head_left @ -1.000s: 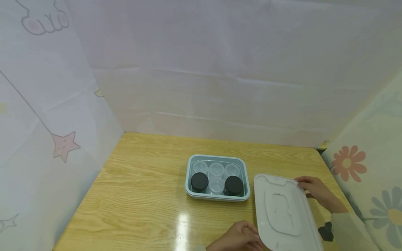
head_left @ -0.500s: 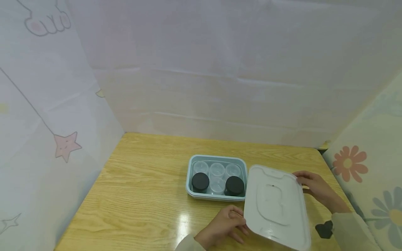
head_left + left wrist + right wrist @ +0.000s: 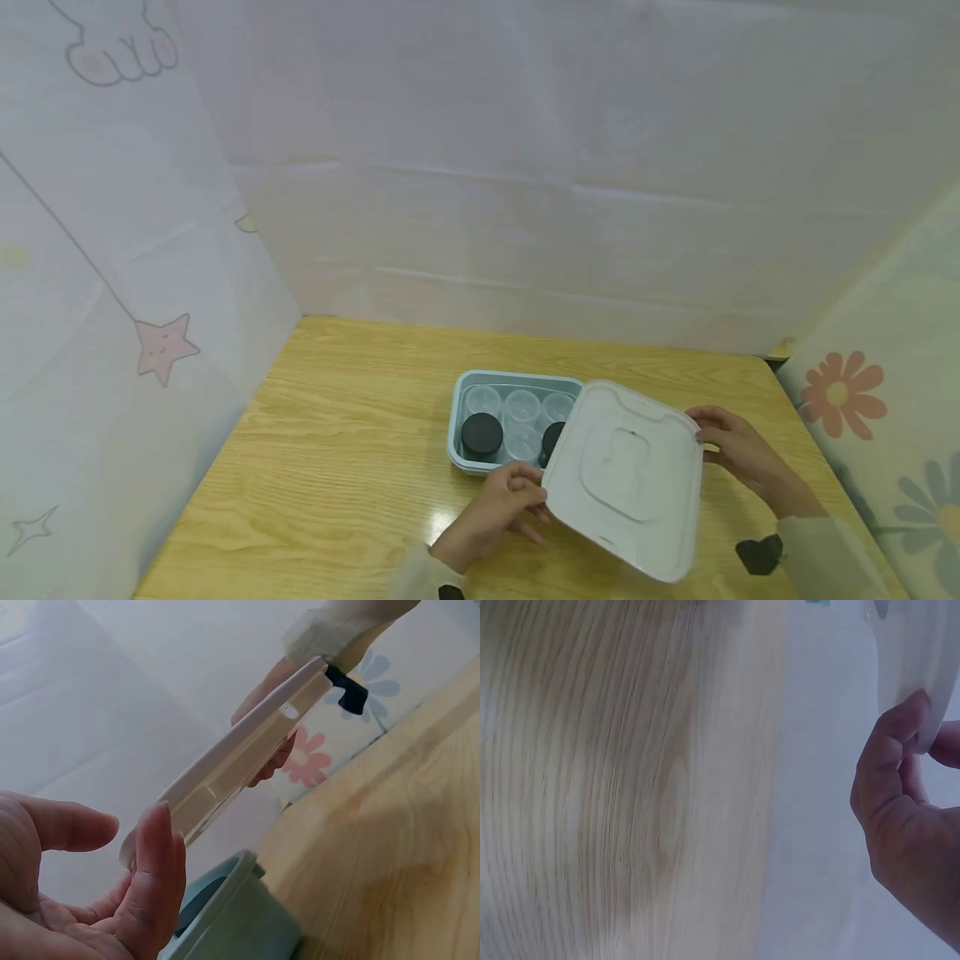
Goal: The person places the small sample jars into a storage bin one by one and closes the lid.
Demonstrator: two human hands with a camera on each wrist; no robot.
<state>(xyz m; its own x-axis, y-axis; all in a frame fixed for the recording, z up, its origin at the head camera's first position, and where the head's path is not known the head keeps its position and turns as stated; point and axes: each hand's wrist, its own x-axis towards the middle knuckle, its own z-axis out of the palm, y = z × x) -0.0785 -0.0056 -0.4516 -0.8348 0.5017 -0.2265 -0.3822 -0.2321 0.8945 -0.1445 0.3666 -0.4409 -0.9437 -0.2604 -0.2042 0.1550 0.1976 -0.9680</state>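
A white rectangular lid is held tilted above the table, overlapping the right side of a light blue box in the head view. My left hand grips the lid's left edge, thumb and fingers on either side of it in the left wrist view. At the opposite edge, my right hand pinches the rim, as the right wrist view also shows. Inside the box stand a black-capped jar, a second black cap partly hidden by the lid, and several clear round containers.
The wooden table spreads out around the box. Pale patterned sheets hang behind it and at both sides. A black strap piece shows by the right sleeve.
Both hands have carried the lid leftward and up, from beside the box to partly over its right end. The box stays in place.
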